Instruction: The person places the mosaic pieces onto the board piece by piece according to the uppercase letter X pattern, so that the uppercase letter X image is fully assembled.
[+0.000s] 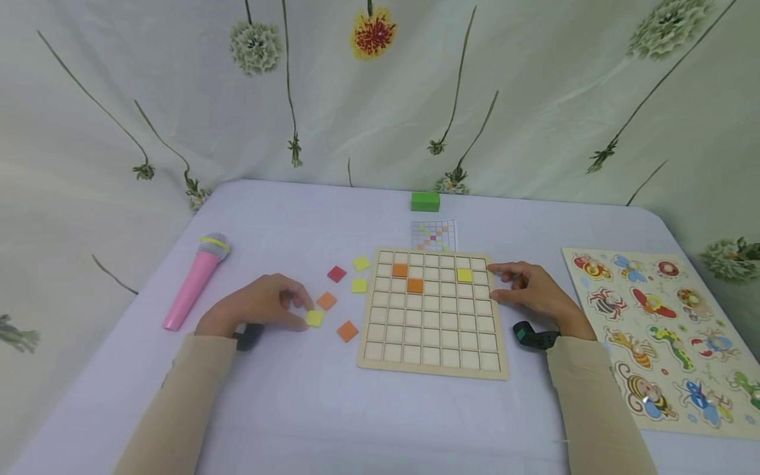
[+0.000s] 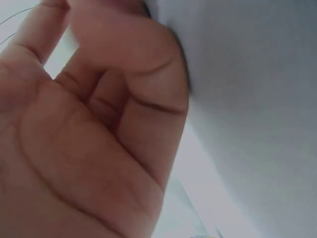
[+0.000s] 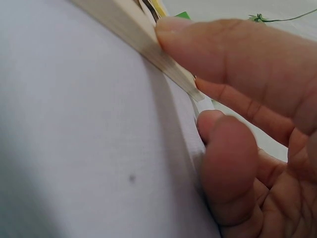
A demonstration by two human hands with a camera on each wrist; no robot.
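Note:
My left hand (image 1: 264, 305) is at a small square yellow tile (image 1: 315, 319) left of the board, its thumb and index finger pinching the tile's near edge. The left wrist view shows bent fingers but not the tile. A wooden grid board (image 1: 432, 375) lies flat in the middle, with two orange tiles (image 1: 415, 285) and one yellow tile (image 1: 464, 275) in its cells. At the board's right side, my right hand (image 1: 532, 292) touches the edge with thumb and index finger extended; in the right wrist view the thumb (image 3: 208, 47) rests against the board's wooden edge (image 3: 148, 44).
Loose tiles lie left of the board: a red tile (image 1: 336, 274), orange tiles (image 1: 347, 331) and yellow tiles (image 1: 359, 285). Behind it are a printed grid card (image 1: 433, 235) and a green block (image 1: 425, 202). A pink toy microphone (image 1: 192, 290) is far left; an insect puzzle board (image 1: 659, 343) is far right.

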